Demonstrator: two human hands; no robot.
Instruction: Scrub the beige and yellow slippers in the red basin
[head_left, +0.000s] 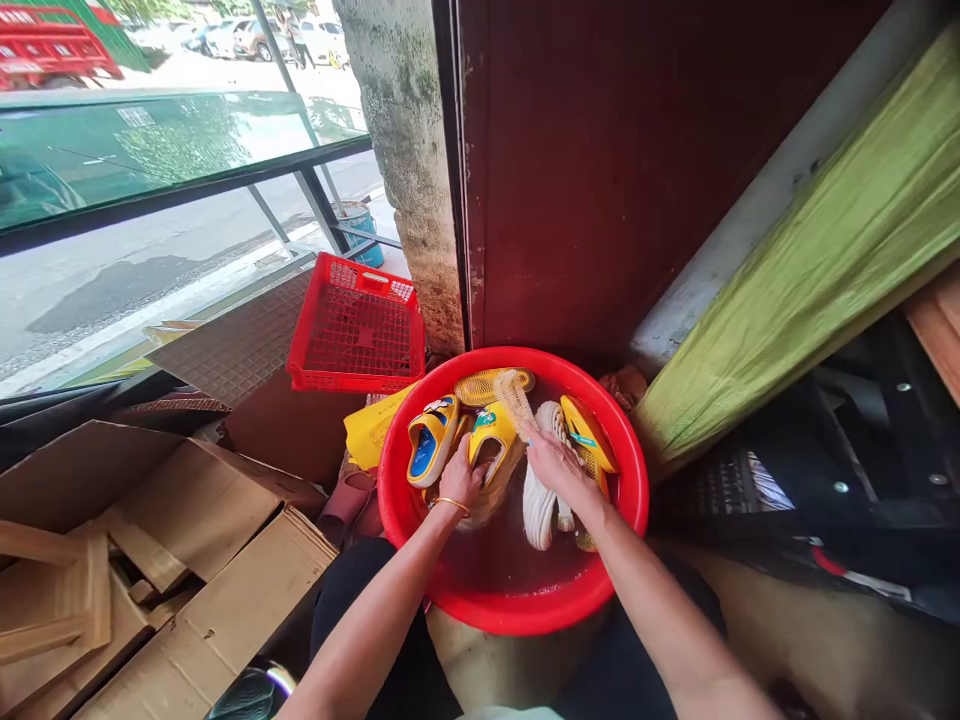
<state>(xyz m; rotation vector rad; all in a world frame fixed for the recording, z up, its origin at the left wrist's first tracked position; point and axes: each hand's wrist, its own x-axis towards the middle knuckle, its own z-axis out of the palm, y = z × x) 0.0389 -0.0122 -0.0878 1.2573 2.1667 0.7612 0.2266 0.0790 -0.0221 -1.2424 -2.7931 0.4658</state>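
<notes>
A red basin of cloudy water stands between my knees with several sandals in it. My left hand grips a yellow sandal by its near side, tilted in the water. My right hand is closed around a pale scrubbing brush, whose motion-blurred head is at the sandal's right edge. Left of my left hand rests a yellow sandal with a blue insole. Under my right hand lies a white-soled shoe, and a yellow sandal leans on the right wall. A yellow sole floats at the back.
A red plastic crate stands behind the basin on the left. Cardboard boxes with wooden pieces fill the near left. A dark red door rises behind, and a green cloth-wrapped bundle slants down on the right.
</notes>
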